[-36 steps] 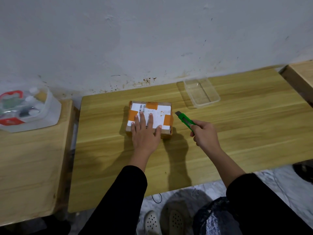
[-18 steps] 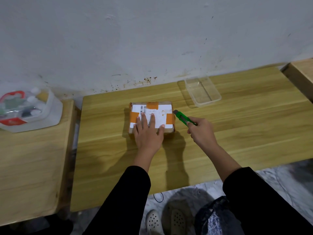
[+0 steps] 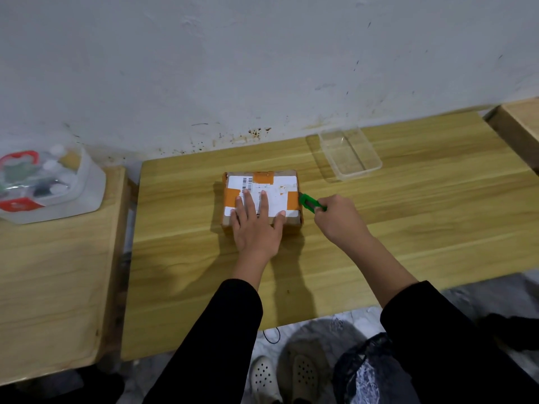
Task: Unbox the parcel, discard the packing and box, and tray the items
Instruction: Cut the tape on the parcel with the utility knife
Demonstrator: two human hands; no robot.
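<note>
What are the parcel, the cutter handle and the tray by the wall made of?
Parcel: brown cardboard by the look, matte, with orange tape strips and a white paper label.
Cutter: green handle, likely plastic with a smooth, even colour; the blade cannot be made out.
Tray: clear thin plastic, since the wooden table shows through it.

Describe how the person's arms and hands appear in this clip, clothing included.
Both arms wear plain black long sleeves ending partway down the forearm. The left hand and right hand are bare: no gloves, and no rings, watch or markings are visible.
</note>
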